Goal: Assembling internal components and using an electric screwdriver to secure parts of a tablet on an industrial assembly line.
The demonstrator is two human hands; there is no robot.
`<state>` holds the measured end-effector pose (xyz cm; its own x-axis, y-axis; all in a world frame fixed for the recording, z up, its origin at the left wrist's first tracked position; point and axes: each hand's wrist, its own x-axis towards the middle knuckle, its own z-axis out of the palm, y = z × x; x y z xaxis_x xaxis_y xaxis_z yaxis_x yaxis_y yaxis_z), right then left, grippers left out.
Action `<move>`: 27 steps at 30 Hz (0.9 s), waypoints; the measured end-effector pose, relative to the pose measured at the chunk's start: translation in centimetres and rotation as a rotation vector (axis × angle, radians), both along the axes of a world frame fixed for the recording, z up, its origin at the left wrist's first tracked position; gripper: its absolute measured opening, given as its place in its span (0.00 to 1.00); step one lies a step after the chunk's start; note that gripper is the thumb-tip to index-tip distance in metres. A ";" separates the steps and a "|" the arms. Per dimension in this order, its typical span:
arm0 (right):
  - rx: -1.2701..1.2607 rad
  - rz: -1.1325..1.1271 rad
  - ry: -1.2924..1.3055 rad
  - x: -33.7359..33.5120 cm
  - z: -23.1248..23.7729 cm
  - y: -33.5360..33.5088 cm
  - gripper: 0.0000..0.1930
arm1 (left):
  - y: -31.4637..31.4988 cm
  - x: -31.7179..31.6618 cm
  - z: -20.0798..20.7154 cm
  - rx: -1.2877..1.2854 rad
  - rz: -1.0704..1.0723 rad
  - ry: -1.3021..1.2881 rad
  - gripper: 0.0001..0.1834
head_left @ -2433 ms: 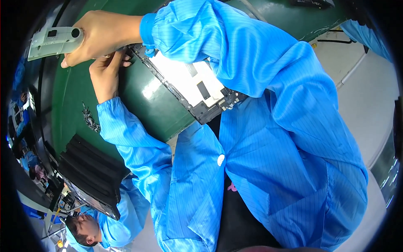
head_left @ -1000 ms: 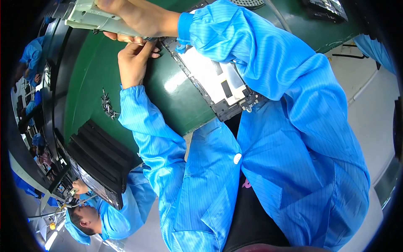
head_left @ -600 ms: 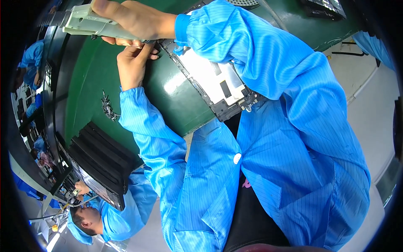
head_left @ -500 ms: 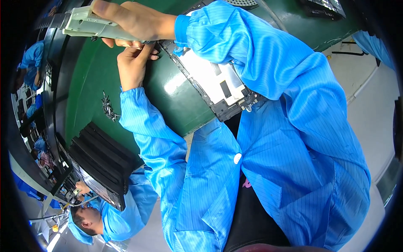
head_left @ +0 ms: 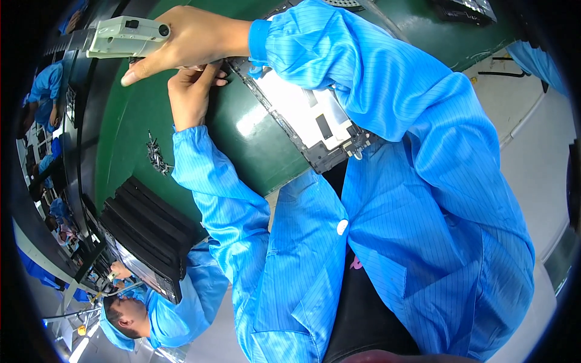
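My right hand (head_left: 190, 39) reaches across to the far left, closed around a pale grey-green electric screwdriver (head_left: 115, 37) with a dark switch and round button on its housing. The tool's tip is hidden under the hand. Just below it, my left hand (head_left: 189, 100) has its thumb and fingers pinched together; whatever they hold is covered by my right hand. An opened laptop-like panel (head_left: 327, 160), with a dark frame and a bright white inside, lies to the right of both hands, partly under my right sleeve.
The work surface is a green mat (head_left: 254, 151). A small heap of dark pieces (head_left: 156, 154) lies on it at left. Nearer stands a row of black panels (head_left: 148, 224), with a co-worker in blue (head_left: 175, 323) beyond. Another dark device (head_left: 466, 11) sits at the far right.
My right hand has turned over with the screwdriver, so its thumb now points down-left and the tool's switch side shows. My left hand and the panel have barely moved.
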<state>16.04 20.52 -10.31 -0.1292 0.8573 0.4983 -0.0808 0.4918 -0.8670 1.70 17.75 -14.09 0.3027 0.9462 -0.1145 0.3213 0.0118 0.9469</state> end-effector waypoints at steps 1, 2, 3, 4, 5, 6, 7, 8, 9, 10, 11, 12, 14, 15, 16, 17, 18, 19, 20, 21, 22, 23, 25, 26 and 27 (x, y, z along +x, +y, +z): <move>-0.046 0.016 0.006 0.1 -0.1 0.0 0.29 | 0.0 0.1 -0.1 -0.011 0.013 -0.004 0.08; -0.088 0.038 0.013 0.0 0.0 -0.1 0.27 | -0.1 0.0 0.0 -0.009 0.016 -0.002 0.08; -0.087 0.041 0.014 0.0 0.2 -0.2 0.27 | -0.2 -0.1 0.2 0.001 0.020 -0.011 0.08; -0.098 0.034 -0.019 -0.1 0.4 -0.3 0.25 | -0.3 -0.2 0.3 0.011 0.023 -0.019 0.08; -0.112 0.021 -0.052 0.1 0.5 -0.2 0.23 | -0.2 -0.1 0.4 0.009 0.020 -0.020 0.08; -0.114 0.018 -0.053 0.2 0.6 -0.2 0.23 | -0.3 0.0 0.5 0.002 0.027 -0.014 0.08; -0.140 0.040 -0.074 0.4 0.7 -0.3 0.22 | -0.3 0.1 0.5 -0.005 0.035 -0.009 0.08; -0.164 0.066 -0.096 0.5 0.7 -0.2 0.21 | -0.4 0.1 0.5 -0.004 0.036 -0.009 0.08; -0.163 0.067 -0.096 0.5 0.7 -0.3 0.21 | -0.4 0.1 0.6 -0.003 0.029 -0.008 0.08; -0.159 0.066 -0.091 0.5 0.7 -0.3 0.20 | -0.4 0.0 0.6 -0.002 0.022 -0.006 0.08; -0.156 0.064 -0.088 0.6 0.7 -0.3 0.19 | -0.3 0.0 0.5 0.000 0.022 -0.006 0.08; -0.154 0.064 -0.088 0.5 0.7 -0.3 0.19 | -0.2 0.0 0.3 0.000 0.020 -0.011 0.08; -0.148 0.074 -0.069 0.6 0.6 -0.3 0.19 | -0.2 0.0 0.3 0.001 0.017 -0.015 0.08; -0.147 0.074 -0.069 0.6 0.6 -0.3 0.19 | -0.2 0.0 0.3 0.005 0.015 -0.012 0.08; -0.143 0.073 -0.066 0.6 0.6 -0.2 0.19 | -0.2 0.1 0.3 0.009 0.012 -0.008 0.07; -0.141 0.075 -0.062 0.5 0.6 -0.3 0.19 | -0.3 0.1 0.4 0.007 0.013 -0.007 0.07; -0.143 0.076 -0.060 0.4 0.5 -0.4 0.19 | -0.4 0.1 0.5 0.004 0.019 -0.002 0.07; -0.144 0.075 -0.056 0.4 0.4 -0.5 0.19 | -0.4 0.1 0.6 0.001 0.025 0.003 0.07; -0.143 0.074 -0.052 0.4 0.4 -0.4 0.19 | -0.4 0.1 0.5 0.000 0.026 0.004 0.07; -0.143 0.073 -0.048 0.4 0.4 -0.4 0.19 | -0.3 0.1 0.5 0.000 0.022 0.011 0.07; -0.142 0.071 -0.044 0.4 0.4 -0.4 0.19 | -0.3 0.0 0.4 0.001 0.018 0.018 0.07; -0.141 0.069 -0.040 0.4 0.4 -0.4 0.19 | -0.2 0.0 0.4 0.000 0.019 0.019 0.07; -0.140 0.065 -0.032 0.4 0.4 -0.3 0.19 | -0.1 -0.1 0.2 0.000 0.006 -0.007 0.08; -0.139 0.063 -0.028 0.5 0.4 -0.3 0.19 | -0.1 -0.1 0.2 0.000 0.006 -0.007 0.08; -0.140 0.063 -0.027 0.5 0.4 -0.3 0.19 | -0.1 -0.2 0.2 0.001 0.006 -0.001 0.07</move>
